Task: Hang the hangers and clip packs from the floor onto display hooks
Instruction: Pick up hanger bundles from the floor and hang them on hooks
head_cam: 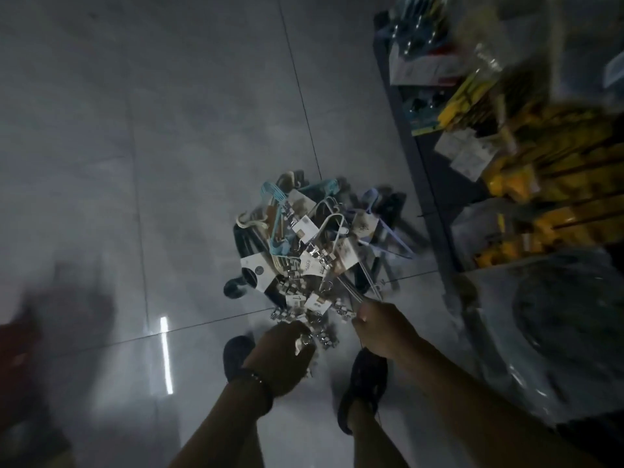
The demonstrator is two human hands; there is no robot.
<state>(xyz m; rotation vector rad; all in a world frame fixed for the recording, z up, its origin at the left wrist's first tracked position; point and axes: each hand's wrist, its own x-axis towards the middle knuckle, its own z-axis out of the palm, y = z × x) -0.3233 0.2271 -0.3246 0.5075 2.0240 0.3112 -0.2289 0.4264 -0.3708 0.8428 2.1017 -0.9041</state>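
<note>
Bottom centre: left shoe [236, 356] and right shoe [366, 383], one either side of the arms. Left hand [282, 358] is just above them, grip curled down over a shiny clip pack [305, 342] at the near edge of the pile [304, 244]. It looks clamped on the pack, but blur hides the fingertips. Right hand [380, 327] is beside it to the right, grip clenched round the near end of a bundle of wire hangers [363, 292] that runs up into the heap. The pile sits mid-frame on the floor [202, 130], just left of the shelf [435, 204] base. To do it well: lift the bundle slowly, since it's likely snagged in the clips. Shake it free, then align the hooks one way before hanging. Counts: 2 hands, 2 shoes, 1 pile. In the pile: 1 blue hanger [278, 228] stack, 1 white hanger [332, 224], 1 purple hanger [388, 231], and roughly half a dozen carded packs, exact number lost to blur. Yellow packs [540, 157] upper right are too smeared to count.
</note>
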